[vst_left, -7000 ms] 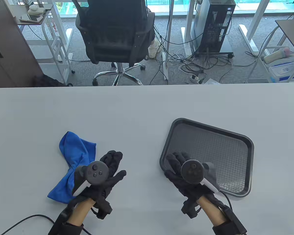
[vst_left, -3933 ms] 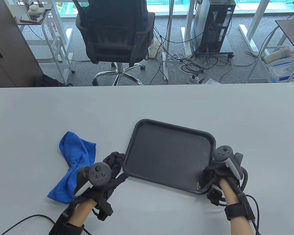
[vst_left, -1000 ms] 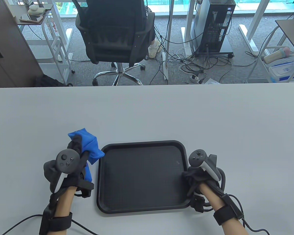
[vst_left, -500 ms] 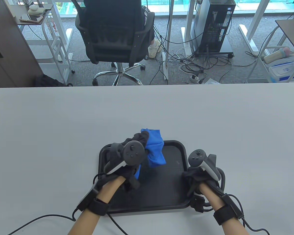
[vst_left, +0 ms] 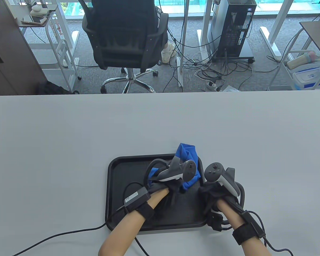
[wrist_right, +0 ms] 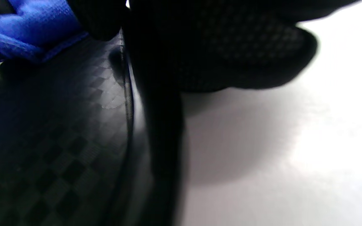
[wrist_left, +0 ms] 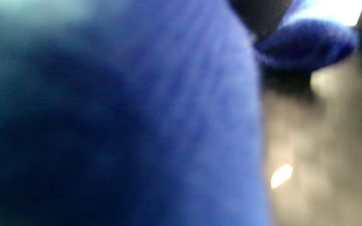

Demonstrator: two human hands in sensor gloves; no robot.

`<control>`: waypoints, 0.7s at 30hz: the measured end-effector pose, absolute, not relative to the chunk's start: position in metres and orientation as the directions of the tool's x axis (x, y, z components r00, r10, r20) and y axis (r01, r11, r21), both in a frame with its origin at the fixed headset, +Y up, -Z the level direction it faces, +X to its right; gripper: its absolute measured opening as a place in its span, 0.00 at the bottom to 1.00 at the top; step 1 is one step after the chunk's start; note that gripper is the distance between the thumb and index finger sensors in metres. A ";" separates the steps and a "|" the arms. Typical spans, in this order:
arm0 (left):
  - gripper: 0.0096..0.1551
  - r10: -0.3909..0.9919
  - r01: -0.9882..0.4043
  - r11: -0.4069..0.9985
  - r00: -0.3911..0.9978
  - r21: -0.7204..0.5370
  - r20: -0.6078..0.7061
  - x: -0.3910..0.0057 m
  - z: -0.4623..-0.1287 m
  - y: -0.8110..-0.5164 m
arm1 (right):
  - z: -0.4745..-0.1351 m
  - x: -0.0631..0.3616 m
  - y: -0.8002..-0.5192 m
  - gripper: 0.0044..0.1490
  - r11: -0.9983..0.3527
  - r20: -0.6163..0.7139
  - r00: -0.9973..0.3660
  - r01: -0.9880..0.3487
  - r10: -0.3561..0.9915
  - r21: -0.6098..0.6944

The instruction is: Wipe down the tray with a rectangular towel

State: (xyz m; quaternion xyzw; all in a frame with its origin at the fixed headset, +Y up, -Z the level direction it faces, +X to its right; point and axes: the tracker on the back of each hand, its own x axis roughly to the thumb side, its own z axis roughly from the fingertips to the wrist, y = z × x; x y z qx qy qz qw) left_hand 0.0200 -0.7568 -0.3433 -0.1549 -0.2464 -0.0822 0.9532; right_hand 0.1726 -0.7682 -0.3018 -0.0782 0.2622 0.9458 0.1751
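A black tray (vst_left: 122, 181) lies near the table's front edge. My left hand (vst_left: 173, 181) grips a bunched blue towel (vst_left: 186, 154) and holds it at the tray's far right corner; the towel's far end sticks out past the rim. The towel fills the left wrist view (wrist_left: 121, 125), blurred. My right hand (vst_left: 210, 194) holds the tray's right rim (wrist_right: 127, 103). The towel shows at the top left of the right wrist view (wrist_right: 24, 31).
The grey table (vst_left: 69, 128) stretches away beyond the tray. Cables trail from both wrists at the front edge (vst_left: 69, 234). An office chair (vst_left: 125, 40) stands past the table's far edge.
My left hand has carried the towel from the table left of the tray to the tray's far right corner. My right hand has stayed on the right rim.
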 end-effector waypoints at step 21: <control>0.33 -0.231 0.353 0.862 0.913 -0.364 0.337 -0.091 -0.340 -0.747 | -0.299 0.171 -0.770 0.28 -0.827 -0.265 -0.920 -0.380 0.289 0.414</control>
